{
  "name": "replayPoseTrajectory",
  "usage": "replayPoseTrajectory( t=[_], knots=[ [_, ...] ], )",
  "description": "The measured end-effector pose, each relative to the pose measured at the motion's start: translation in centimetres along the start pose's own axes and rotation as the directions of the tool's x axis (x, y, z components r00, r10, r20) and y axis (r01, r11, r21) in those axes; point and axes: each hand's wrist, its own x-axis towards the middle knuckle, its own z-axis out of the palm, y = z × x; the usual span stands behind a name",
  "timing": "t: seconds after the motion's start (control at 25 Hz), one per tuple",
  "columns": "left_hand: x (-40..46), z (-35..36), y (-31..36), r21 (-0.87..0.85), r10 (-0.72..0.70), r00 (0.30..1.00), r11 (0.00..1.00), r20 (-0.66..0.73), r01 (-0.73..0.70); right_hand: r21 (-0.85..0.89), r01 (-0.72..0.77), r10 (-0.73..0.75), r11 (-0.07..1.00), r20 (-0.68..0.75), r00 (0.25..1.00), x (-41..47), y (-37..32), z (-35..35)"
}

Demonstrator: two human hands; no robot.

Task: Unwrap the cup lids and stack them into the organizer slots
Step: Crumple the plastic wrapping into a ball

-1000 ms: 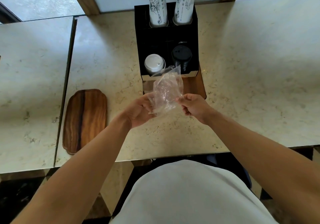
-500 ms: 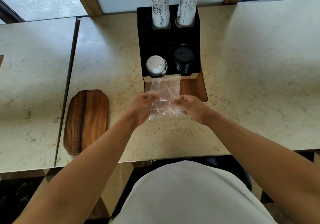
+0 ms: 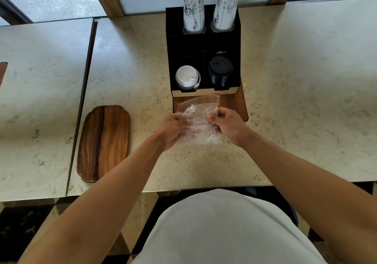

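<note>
A black organizer [image 3: 188, 51] stands at the back of the marble counter. Its front left slot holds a stack of white lids [image 3: 186, 77]; its front right slot holds a stack of black lids [image 3: 220, 72]. Just in front of it, low over the counter, both hands hold an empty, crumpled clear plastic wrapper [image 3: 199, 125]. My left hand [image 3: 172, 129] grips the wrapper's left side, my right hand [image 3: 227, 124] pinches its right side.
Two tall stacks of printed paper cups [image 3: 193, 10] stand in the organizer's rear slots. A wooden board [image 3: 234, 104] lies under the organizer's front. Another wooden tray [image 3: 104, 141] lies to the left. A seam separates a second tabletop [image 3: 40, 100] at left.
The wrapper was held up in front of the lid slots; both hands have lowered it toward the counter and pressed it flatter between them.
</note>
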Motion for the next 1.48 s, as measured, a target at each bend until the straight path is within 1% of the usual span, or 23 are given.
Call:
replayPoseTrajectory(
  t=[0.12, 0.24, 0.28, 0.36, 0.4, 0.48, 0.6, 0.68, 0.8, 0.88, 0.96, 1.04, 1.12, 1.16, 1.24, 1.36, 1.48],
  knots=[
    [0.4, 0.1, 0.1, -0.008, 0.001, 0.999, 1.000, -0.035, -0.001, -0.032, 0.024, -0.025, 0.999, -0.039, 0.999, 0.4, -0.2, 0.3],
    [0.4, 0.0, 0.5, -0.047, -0.059, 0.997, 0.997, 0.047, 0.061, 0.024, -0.013, 0.015, 1.000, -0.085, 0.996, 0.9, -0.3, 0.4],
    [0.4, -0.1, 0.6, -0.043, -0.083, 0.993, 0.995, 0.085, 0.087, 0.011, -0.012, 0.013, 1.000, -0.102, 0.995, 1.1, -0.3, 0.4],
    [0.6, -0.3, 0.5, -0.004, -0.090, 0.989, 0.996, 0.118, 0.091, -0.027, -0.010, 0.006, 1.000, -0.131, 0.991, 1.1, -0.4, 0.3],
    [0.7, -0.3, 0.5, 0.017, -0.077, 0.991, 0.997, 0.111, 0.076, -0.025, -0.011, 0.008, 1.000, -0.135, 0.991, 1.1, -0.6, 0.2],
    [0.9, -0.4, 0.4, 0.041, -0.047, 0.997, 0.998, 0.064, 0.044, -0.009, -0.046, 0.045, 0.999, -0.090, 0.995, 1.1, -0.7, -0.1],
    [1.3, -0.5, 0.5, 0.019, -0.004, 1.000, 1.000, -0.020, 0.004, 0.001, -0.141, 0.141, 0.990, 0.057, 0.988, 1.0, -0.7, -0.8],
    [1.5, -0.4, 0.7, 0.011, 0.001, 0.999, 1.000, -0.053, -0.001, -0.049, -0.155, 0.159, 0.987, 0.104, 0.982, 0.8, -0.6, -1.0],
    [1.5, -0.2, 0.8, 0.029, -0.021, 0.998, 0.999, -0.051, 0.022, -0.109, -0.096, 0.107, 0.989, 0.097, 0.989, 0.5, -0.4, -1.1],
    [1.5, -0.1, 0.8, -0.002, -0.041, 0.999, 0.999, 0.007, 0.041, -0.090, -0.074, 0.080, 0.993, 0.060, 0.995, 0.6, -0.2, -1.2],
    [1.6, -0.4, 0.6, -0.048, -0.067, 0.993, 0.996, 0.102, 0.072, -0.058, -0.080, 0.082, 0.995, 0.035, 0.996, 0.6, -0.2, -1.4],
    [1.7, -0.6, 0.4, -0.067, -0.086, 0.986, 0.993, 0.141, 0.097, -0.001, -0.101, 0.101, 0.995, 0.027, 0.995, 0.5, -0.3, -1.6],
    [1.7, -0.8, 0.3, -0.016, -0.080, 0.991, 0.996, 0.107, 0.083, 0.057, -0.121, 0.119, 0.991, 0.038, 0.992, 0.4, -0.5, -1.8],
    [1.8, -0.8, 0.2, 0.002, -0.077, 0.993, 0.997, 0.089, 0.077, 0.057, -0.129, 0.127, 0.990, 0.045, 0.991, 0.3, -0.6, -1.8],
    [1.7, -0.7, 0.2, -0.019, -0.081, 0.994, 0.996, 0.071, 0.082, 0.068, -0.152, 0.148, 0.986, 0.054, 0.987, 0.0, -0.8, -1.7],
    [1.8, -0.4, 0.3, -0.134, -0.094, 0.994, 0.986, 0.059, 0.102, 0.283, -0.196, 0.170, 0.939, 0.111, 0.979, -0.2, -0.9, -1.6],
    [2.0, -0.2, 0.2, -0.316, -0.127, 0.990, 0.939, 0.056, 0.138, 0.467, -0.235, 0.170, 0.852, 0.177, 0.969, -0.5, -1.0, -1.5]
  ],
)
